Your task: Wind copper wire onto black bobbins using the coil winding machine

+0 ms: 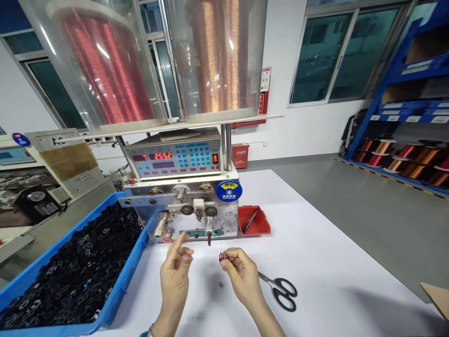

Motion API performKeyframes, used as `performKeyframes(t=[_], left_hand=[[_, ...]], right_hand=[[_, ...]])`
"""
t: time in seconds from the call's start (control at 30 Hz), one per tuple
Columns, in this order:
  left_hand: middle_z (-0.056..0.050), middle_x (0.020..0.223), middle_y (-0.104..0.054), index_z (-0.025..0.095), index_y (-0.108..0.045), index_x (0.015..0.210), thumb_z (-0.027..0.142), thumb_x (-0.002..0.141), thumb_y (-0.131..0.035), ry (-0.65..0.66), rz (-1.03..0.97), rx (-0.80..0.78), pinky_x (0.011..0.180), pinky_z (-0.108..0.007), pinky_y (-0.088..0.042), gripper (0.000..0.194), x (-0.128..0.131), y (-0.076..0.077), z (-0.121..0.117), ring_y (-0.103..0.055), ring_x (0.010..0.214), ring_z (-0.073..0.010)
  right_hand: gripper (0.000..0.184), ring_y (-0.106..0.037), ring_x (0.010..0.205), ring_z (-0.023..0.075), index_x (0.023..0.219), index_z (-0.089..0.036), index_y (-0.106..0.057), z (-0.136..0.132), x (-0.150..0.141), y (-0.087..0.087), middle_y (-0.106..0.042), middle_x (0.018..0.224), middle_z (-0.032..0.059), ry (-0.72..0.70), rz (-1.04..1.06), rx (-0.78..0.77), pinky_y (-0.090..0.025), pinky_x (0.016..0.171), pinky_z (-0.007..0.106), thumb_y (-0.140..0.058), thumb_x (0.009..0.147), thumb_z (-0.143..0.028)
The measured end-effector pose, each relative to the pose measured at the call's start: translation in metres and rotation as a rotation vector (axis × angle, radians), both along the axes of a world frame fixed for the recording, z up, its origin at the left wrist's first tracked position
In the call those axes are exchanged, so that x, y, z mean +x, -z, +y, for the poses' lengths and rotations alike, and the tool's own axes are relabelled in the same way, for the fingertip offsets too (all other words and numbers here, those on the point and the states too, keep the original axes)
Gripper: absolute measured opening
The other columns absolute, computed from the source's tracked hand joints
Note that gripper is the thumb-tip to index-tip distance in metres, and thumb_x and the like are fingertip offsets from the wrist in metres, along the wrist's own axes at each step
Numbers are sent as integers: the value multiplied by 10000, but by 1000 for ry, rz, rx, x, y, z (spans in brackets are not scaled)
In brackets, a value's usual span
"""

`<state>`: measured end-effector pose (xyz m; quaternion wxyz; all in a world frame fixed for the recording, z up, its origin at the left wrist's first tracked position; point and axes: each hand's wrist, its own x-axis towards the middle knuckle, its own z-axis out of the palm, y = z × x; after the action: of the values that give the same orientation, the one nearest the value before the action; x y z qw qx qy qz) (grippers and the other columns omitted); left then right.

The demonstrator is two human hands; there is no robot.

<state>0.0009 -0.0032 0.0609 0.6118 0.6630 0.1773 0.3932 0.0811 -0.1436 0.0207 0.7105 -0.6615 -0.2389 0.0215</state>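
Note:
My right hand (242,274) pinches a small wound coil (223,256), red-copper wire on a dark bobbin, just above the white table (333,262). My left hand (175,269) is raised beside it with its fingers loosely apart and nothing visible in them; a very thin wire may run to it, too fine to tell. Both hands hover in front of the winding machine (189,210), below its spindle (209,231). The machine's red display (160,156) reads 7 and 255.2.
A blue tray (115,299) of several black bobbins sits at my left. Black-handled scissors (280,288) lie right of my right hand. A small red tray (254,221) holds a dark tool. Two big copper wire spools (217,56) stand above the machine. Blue shelving with spools (403,159) stands far right.

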Motion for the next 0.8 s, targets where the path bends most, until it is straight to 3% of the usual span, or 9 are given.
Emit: performKeyframes(t=[0.1,0.2,0.33,0.53,0.7,0.8], left_hand=[[-68,1001,-670,214,-708,1023,468,685,-691,164,242,-130,672,-273,-490,423,9,18,-10,-586,765,-164],[-93,1007,-664,185,-754,886,472,660,-706,367,274,-144,742,-309,-501,369,21,16,-25,-601,892,-222],[-78,869,-684,166,-762,763,437,610,-757,446,212,-226,821,-351,-488,310,32,-2,-35,-606,867,-223],[-20,706,-644,142,-716,693,401,597,-783,578,189,-468,741,-328,-520,284,29,-17,-36,-579,700,-140],[-8,643,-615,120,-691,675,446,568,-788,647,306,-463,700,-338,-530,356,31,-25,-31,-560,623,-117],[-12,651,-619,124,-694,678,492,567,-767,635,316,-383,645,-312,-524,391,33,-26,-29,-541,598,-110]], right_hand=[[224,-634,677,166,835,-184,-564,-1,-3,0,-660,752,44,-4,8,21,-534,636,290,-647,766,-381],[212,-630,660,156,815,-187,-558,-3,-4,-1,-647,736,30,-12,-10,45,-534,633,282,-664,750,-359],[199,-619,651,143,805,-185,-560,-5,-2,-2,-632,748,20,-7,-19,39,-531,623,271,-666,747,-344],[147,-615,666,144,771,-181,-585,-8,1,-8,-625,778,24,2,-86,3,-525,614,266,-616,774,-324],[114,-565,600,124,759,-194,-612,-11,3,-14,-634,759,18,70,-204,-87,-499,567,248,-621,761,-308],[189,-569,650,136,862,-198,-635,-12,4,-21,-645,837,38,82,-253,-124,-495,576,252,-655,732,-334]])
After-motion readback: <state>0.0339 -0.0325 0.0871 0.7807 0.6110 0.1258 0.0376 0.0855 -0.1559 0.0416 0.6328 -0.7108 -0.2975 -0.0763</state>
